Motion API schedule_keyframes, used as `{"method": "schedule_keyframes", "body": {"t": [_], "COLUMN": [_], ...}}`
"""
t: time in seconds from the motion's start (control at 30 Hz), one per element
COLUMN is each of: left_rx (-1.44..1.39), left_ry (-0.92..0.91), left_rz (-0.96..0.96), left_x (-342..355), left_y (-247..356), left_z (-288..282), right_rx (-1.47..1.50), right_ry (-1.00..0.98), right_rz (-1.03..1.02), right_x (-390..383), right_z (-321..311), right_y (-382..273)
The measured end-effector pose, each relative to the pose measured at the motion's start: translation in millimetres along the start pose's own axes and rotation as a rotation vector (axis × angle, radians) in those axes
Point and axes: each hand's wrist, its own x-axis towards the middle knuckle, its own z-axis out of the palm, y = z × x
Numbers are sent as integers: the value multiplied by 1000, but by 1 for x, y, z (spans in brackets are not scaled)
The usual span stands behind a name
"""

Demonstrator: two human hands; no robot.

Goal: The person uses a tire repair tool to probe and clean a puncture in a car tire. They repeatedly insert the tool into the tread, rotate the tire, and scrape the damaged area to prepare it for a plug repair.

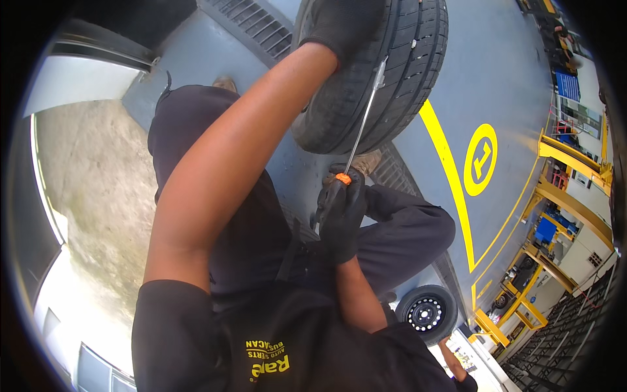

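Note:
A black tyre (398,85) stands on its tread at the top of the view, with small pale bits lodged in its grooves. My left hand (346,26), in a black glove, lies against the tyre at the upper edge; its fingers cannot be made out. Lower down, my gloved right hand (341,212) is closed around the orange handle of a long, thin screwdriver (362,124). Its metal shaft points up and slightly right, and the far end meets the tread. Most of the handle is hidden in my fist.
Floor drain grates (251,23) run behind and beneath the tyre. A yellow line (447,163) and a yellow circle (480,160) mark the grey floor. At lower right are another wheel (426,313) and another person's arm (452,359). Yellow lift frames (575,160) stand far right.

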Motion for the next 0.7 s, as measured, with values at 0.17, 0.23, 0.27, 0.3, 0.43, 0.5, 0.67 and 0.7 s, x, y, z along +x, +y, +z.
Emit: {"method": "schedule_keyframes", "body": {"t": [0.17, 0.23, 0.27, 0.3, 0.43, 0.5, 0.67, 0.7], "left_rx": [-30, -17, -9, -7, -1, 33, 26, -26], "left_ry": [-37, 0, 19, 15, -1, 1, -23, -35], "left_rz": [-158, -67, -22, -31, -67, -34, -83, -115], "left_x": [-8, -12, -14, -14, -14, -15, -20, -22], "left_y": [12, 7, 5, 6, 9, 6, 15, 27], "left_z": [-2, -3, -4, -3, -4, -2, -9, -14], "right_rx": [-225, -107, -47, 3, 69, 112, 301, 362], "right_ry": [49, 10, -10, -21, -76, -116, -205, -214], "right_rz": [30, 122, 168, 164, 175, 190, 218, 244], "right_x": [-30, -36, -39, -38, -35, -36, -38, -38], "right_z": [-14, -10, -9, -7, -2, 3, 32, 38], "right_y": [3, -5, -8, -7, -5, -3, -1, -2]}}
